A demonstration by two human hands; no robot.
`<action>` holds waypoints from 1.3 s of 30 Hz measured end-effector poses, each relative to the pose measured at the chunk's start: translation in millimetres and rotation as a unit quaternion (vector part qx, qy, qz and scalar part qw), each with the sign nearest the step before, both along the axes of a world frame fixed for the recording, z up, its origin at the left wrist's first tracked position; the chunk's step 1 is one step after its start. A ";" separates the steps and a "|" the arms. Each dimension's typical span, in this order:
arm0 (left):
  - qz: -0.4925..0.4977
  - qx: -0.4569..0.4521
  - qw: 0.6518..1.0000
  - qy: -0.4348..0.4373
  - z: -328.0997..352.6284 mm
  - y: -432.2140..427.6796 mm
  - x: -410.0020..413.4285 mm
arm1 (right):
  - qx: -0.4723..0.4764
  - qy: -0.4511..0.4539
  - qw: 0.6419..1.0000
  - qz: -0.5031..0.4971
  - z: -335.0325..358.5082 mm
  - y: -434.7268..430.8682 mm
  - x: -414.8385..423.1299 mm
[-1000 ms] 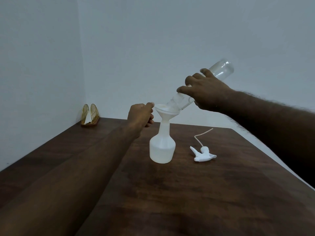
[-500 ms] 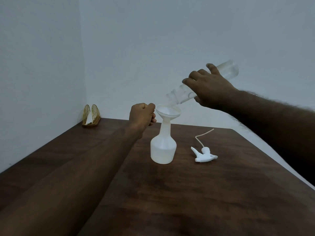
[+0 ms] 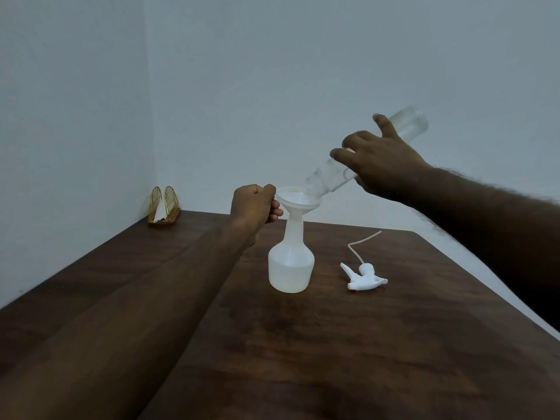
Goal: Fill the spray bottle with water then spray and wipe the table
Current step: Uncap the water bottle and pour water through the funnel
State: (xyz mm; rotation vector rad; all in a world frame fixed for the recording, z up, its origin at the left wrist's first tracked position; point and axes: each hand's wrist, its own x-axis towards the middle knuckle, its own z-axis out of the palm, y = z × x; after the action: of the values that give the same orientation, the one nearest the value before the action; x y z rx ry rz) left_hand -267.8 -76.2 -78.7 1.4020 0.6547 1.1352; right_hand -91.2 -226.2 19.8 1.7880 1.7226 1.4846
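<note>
The spray bottle (image 3: 291,268) stands upright on the table (image 3: 333,344), the left hand (image 3: 254,207) pinching its funnel (image 3: 298,197), while the right hand (image 3: 381,165), fingers loosely curled, grips a clear bottle (image 3: 327,178) slanting down-left, its mouth seemingly over the funnel's right rim.

- Dim throughout, with a cool blue-grey cast over the plain pale walls (image 3: 303,71).
- Soft, even light; source not identifiable, shadows faint and edgeless.
- Barely a darker patch beneath the translucent white plastic spray bottle (image 3: 291,271) on the dark brown wooden table (image 3: 333,344).
- Near-black, muddy wood grain toward the bottom edge.
- Smeared fingers on the right hand (image 3: 381,165) and a blurred clear plastic water bottle (image 3: 328,177).
- Wide-angle stretch at the borders: bare left forearm (image 3: 136,313) swollen, table sides splayed outward.
</note>
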 end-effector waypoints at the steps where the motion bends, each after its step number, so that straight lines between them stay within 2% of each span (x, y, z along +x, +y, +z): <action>1: 0.001 -0.001 1.000 0.000 0.2 -0.2 0.7 | 0.000 0.005 1.000 -0.002 0.5 -0.1 -0.6; 39: 0.017 0.035 0.999 0.021 5.9 -3.8 0.2 | -0.002 0.002 0.999 -0.051 -8.4 -2.4 -6.1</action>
State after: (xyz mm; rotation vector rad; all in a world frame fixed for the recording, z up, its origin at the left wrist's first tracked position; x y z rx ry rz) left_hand -267.5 -80.0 -72.8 1.4821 0.6761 1.1689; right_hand -97.3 -228.6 11.4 1.8485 1.6085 1.4371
